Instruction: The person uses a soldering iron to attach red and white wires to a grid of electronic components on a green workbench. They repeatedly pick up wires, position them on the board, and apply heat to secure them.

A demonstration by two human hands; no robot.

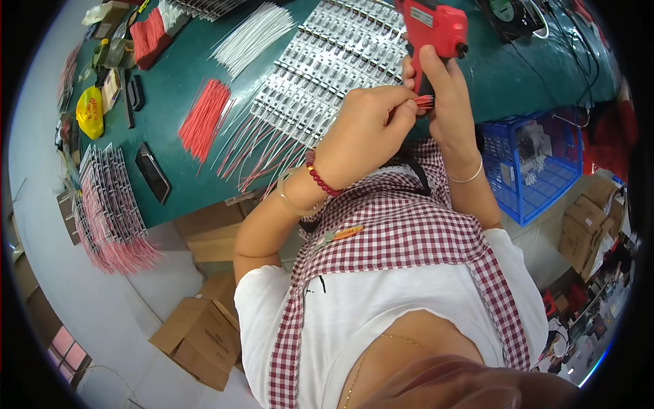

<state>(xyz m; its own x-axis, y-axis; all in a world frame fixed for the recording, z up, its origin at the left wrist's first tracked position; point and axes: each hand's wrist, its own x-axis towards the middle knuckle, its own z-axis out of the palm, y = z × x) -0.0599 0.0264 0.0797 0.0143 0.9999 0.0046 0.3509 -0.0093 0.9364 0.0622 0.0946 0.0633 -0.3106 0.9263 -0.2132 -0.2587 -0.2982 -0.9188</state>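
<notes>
My right hand (446,95) is wrapped round the black grip of a red pistol-shaped power tool (436,27) above the table's near right edge. Its thumb points up along the grip. Close beside it, my left hand (371,126) is closed, with the thumb and forefinger pinching a small bunch of red wires (424,101). The wire ends stick out toward the right palm. Behind the left hand, a wide sheet of rows of small metallic-and-black parts (327,61) lies on the table, with red and white wires trailing from its near left edge.
On the green table (177,180) lie red wires (206,116), white wires (252,41), a phone (152,172) and a yellow pouch (90,112). Stacked wired parts (112,204) overhang the left edge. A blue crate (531,167) is at right; cardboard boxes (197,337) stand below.
</notes>
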